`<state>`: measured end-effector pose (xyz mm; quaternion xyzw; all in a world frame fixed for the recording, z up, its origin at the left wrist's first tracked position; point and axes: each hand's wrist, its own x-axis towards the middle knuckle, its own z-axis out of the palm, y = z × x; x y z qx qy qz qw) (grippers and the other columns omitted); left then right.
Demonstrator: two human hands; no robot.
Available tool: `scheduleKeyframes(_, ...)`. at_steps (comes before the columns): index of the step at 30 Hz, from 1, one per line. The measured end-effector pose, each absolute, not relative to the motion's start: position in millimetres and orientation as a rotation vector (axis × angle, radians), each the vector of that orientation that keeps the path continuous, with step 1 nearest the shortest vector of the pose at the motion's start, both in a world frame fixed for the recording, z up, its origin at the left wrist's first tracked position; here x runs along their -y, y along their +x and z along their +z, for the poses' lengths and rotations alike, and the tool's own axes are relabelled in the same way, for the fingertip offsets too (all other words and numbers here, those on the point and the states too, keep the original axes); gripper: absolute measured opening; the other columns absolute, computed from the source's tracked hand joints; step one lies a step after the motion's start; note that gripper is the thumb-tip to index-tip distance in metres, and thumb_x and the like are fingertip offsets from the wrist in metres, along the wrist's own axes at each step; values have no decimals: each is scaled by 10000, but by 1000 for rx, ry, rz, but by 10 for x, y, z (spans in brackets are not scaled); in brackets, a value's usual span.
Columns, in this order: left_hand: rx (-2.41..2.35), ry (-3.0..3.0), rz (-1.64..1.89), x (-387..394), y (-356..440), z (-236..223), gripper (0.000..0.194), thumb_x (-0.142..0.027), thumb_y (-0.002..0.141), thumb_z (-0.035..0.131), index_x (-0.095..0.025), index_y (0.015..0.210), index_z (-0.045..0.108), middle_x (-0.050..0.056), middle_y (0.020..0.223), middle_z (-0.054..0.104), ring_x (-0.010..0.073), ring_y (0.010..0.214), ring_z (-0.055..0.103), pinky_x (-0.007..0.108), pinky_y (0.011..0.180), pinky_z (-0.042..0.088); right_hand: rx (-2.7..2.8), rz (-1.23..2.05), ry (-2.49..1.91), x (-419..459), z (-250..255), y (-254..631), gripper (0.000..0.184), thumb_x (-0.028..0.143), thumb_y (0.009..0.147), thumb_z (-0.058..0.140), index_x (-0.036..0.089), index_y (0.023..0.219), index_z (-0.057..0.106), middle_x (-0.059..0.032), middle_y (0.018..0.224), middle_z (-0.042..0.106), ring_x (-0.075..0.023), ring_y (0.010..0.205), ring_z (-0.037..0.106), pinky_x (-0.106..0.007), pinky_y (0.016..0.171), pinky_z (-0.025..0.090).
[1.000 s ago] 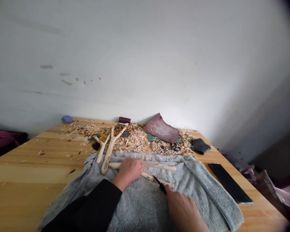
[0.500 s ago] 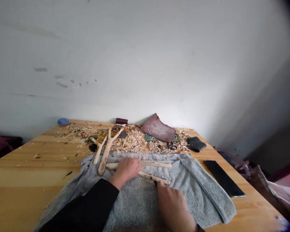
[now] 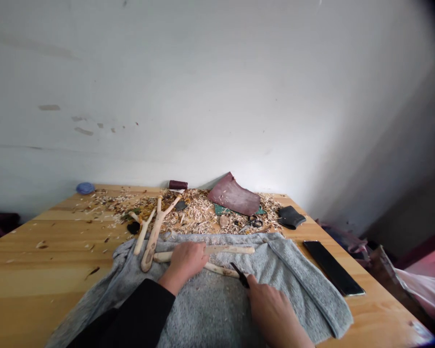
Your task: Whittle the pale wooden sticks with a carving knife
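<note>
- A pale forked stick [image 3: 232, 249] lies across a gray cloth [image 3: 210, 304], its two prongs pointing right.
- The left hand [image 3: 188, 258] clamps the forked stick near its fork, fingers wrapped around the wood.
- The right hand [image 3: 271, 304] grips a dark knife [image 3: 240, 275], fingers closed about its handle; the blade crosses the lower prong, contact impossible to tell.
- Left of the hands, a larger fork [image 3: 154, 241] and a smaller fork [image 3: 141, 239] rest partly on the cloth.
- Beyond, wood shavings [image 3: 195, 220] surround a green piece [image 3: 220, 210] partly under a maroon sheet [image 3: 235, 195].
- A maroon spool [image 3: 178, 185] and blue ball [image 3: 85, 188] sit near the wall [image 3: 203, 96]; a phone [image 3: 333, 268] lies right of the cloth on the wooden table [image 3: 39, 290].
</note>
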<state>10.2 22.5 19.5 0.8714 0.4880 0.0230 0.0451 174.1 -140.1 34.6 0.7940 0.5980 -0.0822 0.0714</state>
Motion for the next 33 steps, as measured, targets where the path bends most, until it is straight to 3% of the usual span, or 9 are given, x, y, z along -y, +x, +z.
scheduleKeyframes(7,-1501,2663,75,-214,99,208,281,-295,857,465,-206,931,720,128,906,761,302,890,717,377,757,497,-1844,-452,2382,1391,344,1726,414,88,948,319,157,1276,562,-148,951,756,-263,920,733,-314,708,503)
scheduleKeyframes(25,-1499,2670,56,-154,77,222,238,-317,878,482,-213,938,687,111,913,755,296,874,715,372,741,487,-1923,-281,2286,1393,390,1744,314,130,960,383,209,1146,623,-102,903,760,-262,852,740,-280,637,463)
scheduleKeyframes(33,-1485,2697,42,-115,50,230,244,-325,886,489,-202,972,681,116,918,751,288,880,709,370,751,489,-1898,-213,2250,1389,502,1669,466,-22,889,338,195,1175,635,-111,936,750,-254,859,738,-307,666,516)
